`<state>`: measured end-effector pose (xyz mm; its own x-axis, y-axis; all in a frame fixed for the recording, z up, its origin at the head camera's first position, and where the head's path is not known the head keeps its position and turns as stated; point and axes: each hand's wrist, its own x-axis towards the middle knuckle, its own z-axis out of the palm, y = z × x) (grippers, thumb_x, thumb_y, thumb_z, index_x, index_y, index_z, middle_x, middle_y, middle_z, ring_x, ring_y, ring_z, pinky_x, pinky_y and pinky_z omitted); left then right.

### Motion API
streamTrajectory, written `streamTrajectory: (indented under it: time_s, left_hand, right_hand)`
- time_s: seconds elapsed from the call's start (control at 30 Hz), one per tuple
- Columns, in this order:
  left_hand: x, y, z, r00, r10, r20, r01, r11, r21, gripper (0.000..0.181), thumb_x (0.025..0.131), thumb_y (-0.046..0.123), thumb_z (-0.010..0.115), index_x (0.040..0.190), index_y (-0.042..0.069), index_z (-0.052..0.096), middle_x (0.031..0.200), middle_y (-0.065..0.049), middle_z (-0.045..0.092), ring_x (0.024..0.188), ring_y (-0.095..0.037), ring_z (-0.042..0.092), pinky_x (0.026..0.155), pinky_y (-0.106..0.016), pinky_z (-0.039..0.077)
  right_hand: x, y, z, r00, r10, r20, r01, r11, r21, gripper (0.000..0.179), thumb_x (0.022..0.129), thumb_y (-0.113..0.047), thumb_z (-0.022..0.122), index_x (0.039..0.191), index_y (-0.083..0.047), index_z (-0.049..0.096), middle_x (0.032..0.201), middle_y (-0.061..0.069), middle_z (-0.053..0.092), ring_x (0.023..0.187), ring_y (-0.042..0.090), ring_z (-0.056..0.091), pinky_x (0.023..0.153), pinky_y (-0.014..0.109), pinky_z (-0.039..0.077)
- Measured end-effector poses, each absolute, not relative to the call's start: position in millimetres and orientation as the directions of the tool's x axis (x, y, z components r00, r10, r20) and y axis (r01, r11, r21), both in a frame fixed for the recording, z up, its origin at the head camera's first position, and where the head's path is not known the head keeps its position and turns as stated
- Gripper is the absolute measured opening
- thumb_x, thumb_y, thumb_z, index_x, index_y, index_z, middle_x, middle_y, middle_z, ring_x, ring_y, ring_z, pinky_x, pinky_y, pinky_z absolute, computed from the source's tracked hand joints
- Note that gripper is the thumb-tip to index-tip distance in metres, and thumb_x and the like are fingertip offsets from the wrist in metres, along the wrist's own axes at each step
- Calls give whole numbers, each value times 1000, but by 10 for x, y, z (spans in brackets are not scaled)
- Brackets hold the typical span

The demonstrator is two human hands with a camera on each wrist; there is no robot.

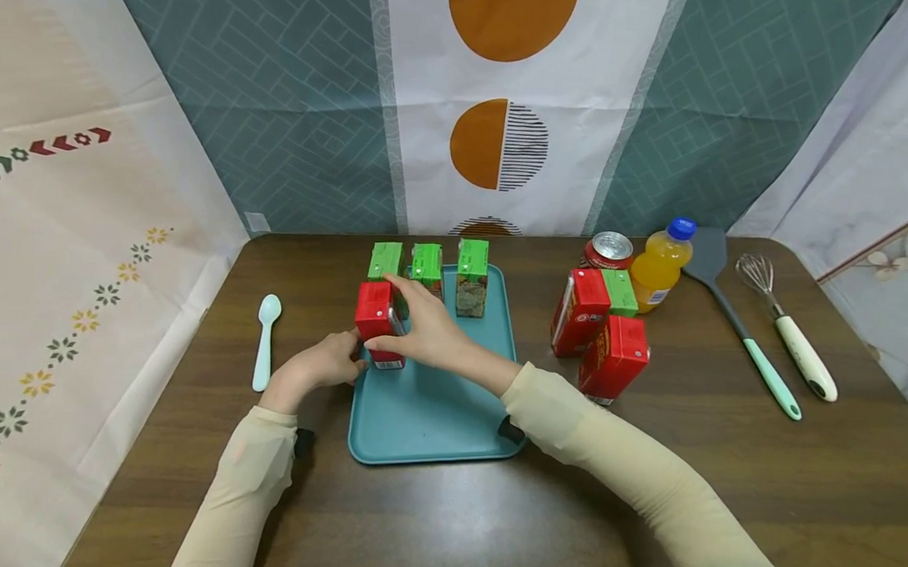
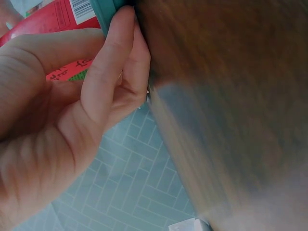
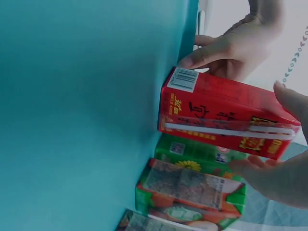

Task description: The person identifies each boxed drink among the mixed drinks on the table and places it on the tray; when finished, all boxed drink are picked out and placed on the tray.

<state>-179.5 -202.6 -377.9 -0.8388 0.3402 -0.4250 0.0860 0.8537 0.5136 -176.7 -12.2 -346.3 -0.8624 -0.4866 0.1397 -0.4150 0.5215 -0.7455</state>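
Observation:
A teal tray (image 1: 436, 418) lies on the table. At its left edge, my left hand (image 1: 324, 361) pinches the rim between thumb and curled fingers; the left wrist view shows that hand (image 2: 82, 91) close up. My right hand (image 1: 425, 322) holds a red drink carton (image 1: 375, 310) by its upper end, thumb on one side and fingers on the other. In the right wrist view the red carton (image 3: 221, 110) stands upright on the tray near the rim, in front of a green carton (image 3: 192, 154). Two more green cartons (image 1: 427, 268) (image 1: 472, 283) stand in the tray's back row.
Right of the tray stand two red cartons (image 1: 578, 308) (image 1: 614, 357), a green carton (image 1: 620, 293), a soda can (image 1: 610, 249) and an orange juice bottle (image 1: 659, 264). Farther right lie a spatula (image 1: 757, 356) and a whisk (image 1: 797, 342). A pale spoon (image 1: 265, 340) lies on the left.

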Motion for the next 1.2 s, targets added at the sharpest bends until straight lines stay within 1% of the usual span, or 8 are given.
streamTrajectory:
  time_s: [0.13,0.23,0.4,0.57,0.77,0.9,1.03,1.2]
  left_hand:
    - [-1802,-2024,-3794,-845,346,-407,101,851,515,39,87,4,58,123,-6,44,81,-12,55,67,-20,54,60,-30,46]
    - [-1806,-2022,-3797,-845,356,-399,110,846,522,37,87,3,57,121,-7,45,81,-12,56,65,-20,54,58,-30,45]
    - [-1810,-2021,-3794,-843,371,-391,132,845,518,40,87,3,56,123,-9,43,87,-15,58,70,-21,55,59,-30,44]
    - [-1814,-2024,-3788,-842,369,-393,138,852,504,46,88,5,57,128,-9,41,95,-18,59,76,-23,56,63,-31,46]
    - [-1821,-2022,-3777,-841,371,-394,141,853,502,48,87,6,57,130,-9,40,106,-23,58,83,-26,56,68,-34,47]
    - [-1815,-2020,-3768,-838,372,-399,127,844,521,48,88,5,57,130,-9,39,108,-24,58,80,-24,59,68,-34,50]
    - [-1801,-2017,-3770,-832,373,-410,108,835,540,47,88,4,56,129,-9,39,108,-26,57,76,-22,61,68,-33,53]
    - [-1785,-2010,-3777,-832,368,-415,92,830,550,47,89,4,55,130,-10,38,110,-27,57,74,-20,62,67,-33,54]
  right_hand:
    - [-1665,15,-3409,-863,-485,142,-420,531,-736,84,79,-34,74,147,-14,28,142,6,39,124,22,42,94,42,45]
    - [-1583,157,-3367,-852,-495,172,-444,508,-738,80,79,-31,74,145,-14,32,141,5,41,122,20,45,93,39,46]
    - [-1502,486,-3293,-825,-524,210,-477,448,-756,70,80,-25,75,140,-12,41,136,3,47,120,17,47,96,35,44]
    - [-1469,877,-3231,-806,-537,248,-540,495,-680,57,79,-23,75,131,-14,52,129,0,54,112,15,53,92,36,48]
    - [-1342,1320,-3157,-794,-538,283,-577,523,-627,53,78,-20,76,126,-14,56,124,0,57,107,16,56,85,38,51]
    - [-1248,1597,-3123,-788,-546,286,-593,546,-592,51,78,-20,76,125,-15,56,124,-2,57,107,13,55,82,35,52]
    - [-1178,1850,-3127,-768,-565,301,-625,556,-549,50,79,-19,75,125,-16,56,123,-3,56,110,11,53,82,35,52]
    - [-1117,2103,-3157,-784,-536,313,-617,613,-494,53,77,-17,77,126,-19,56,124,-5,54,112,13,52,79,36,53]
